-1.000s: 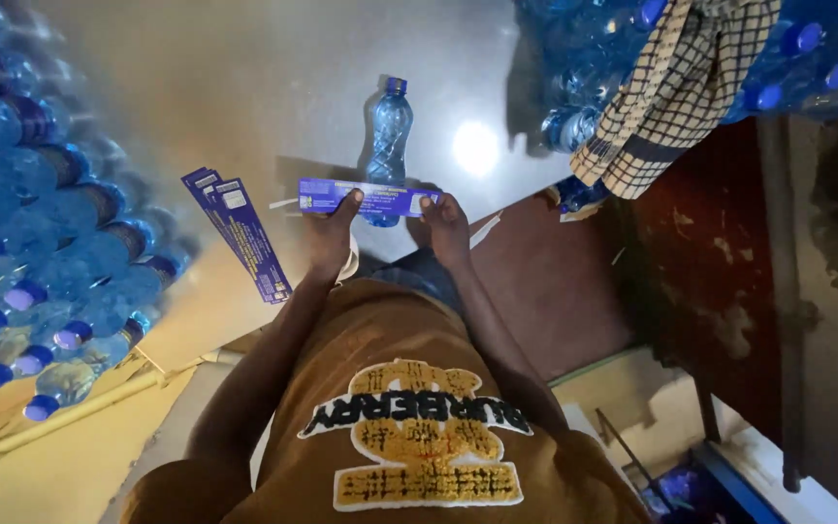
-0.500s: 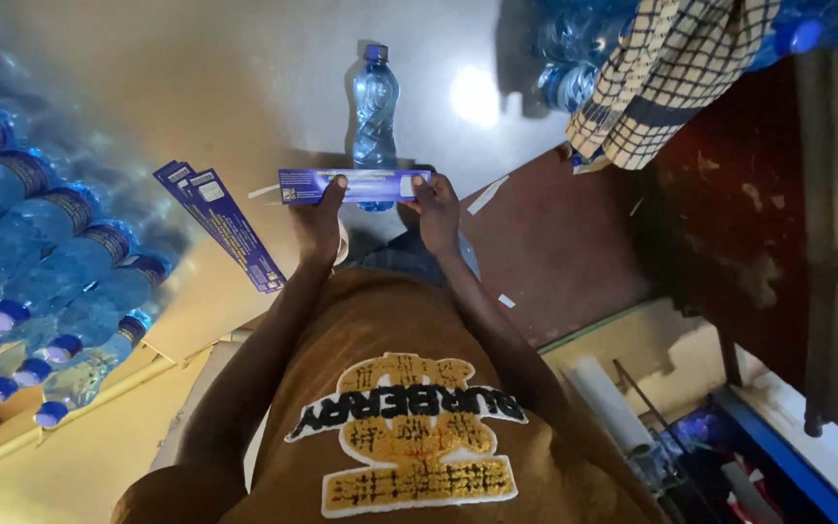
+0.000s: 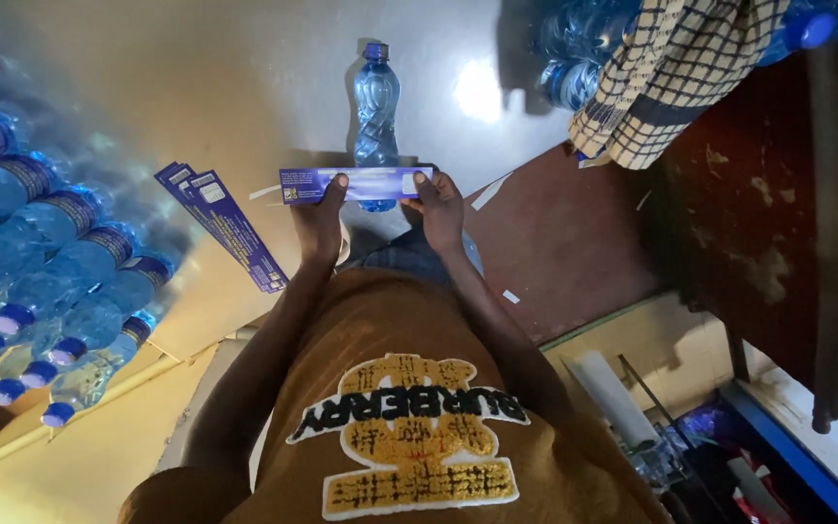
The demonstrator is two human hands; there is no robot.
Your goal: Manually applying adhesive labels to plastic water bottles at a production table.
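Label strip (image 3: pixel 356 184), long and blue, lay stretched flat between your two hands, level and crosswise in front of you. Your left hand (image 3: pixel 320 221) pinched its left part, thumb on top and fingers under, the grip closed tight on the paper. Your right hand (image 3: pixel 440 209) pinched the right end the same way, thumb pressed on the top face near a small white patch, that grip also closed on the strip. Just beyond the strip, a clear blue water bottle (image 3: pixel 376 102) with a blue cap stood on the pale grey floor (image 3: pixel 244 68); the strip crossed in front of its lower part, and you could not tell whether they touched. To your left, a fan of more blue label strips (image 3: pixel 225 228) rested near your left forearm. Further left, a stack of shrink-wrapped bottles (image 3: pixel 41 281) lay with caps toward you. At upper right, a checked cloth (image 3: pixel 671 68) hung over more bottles.
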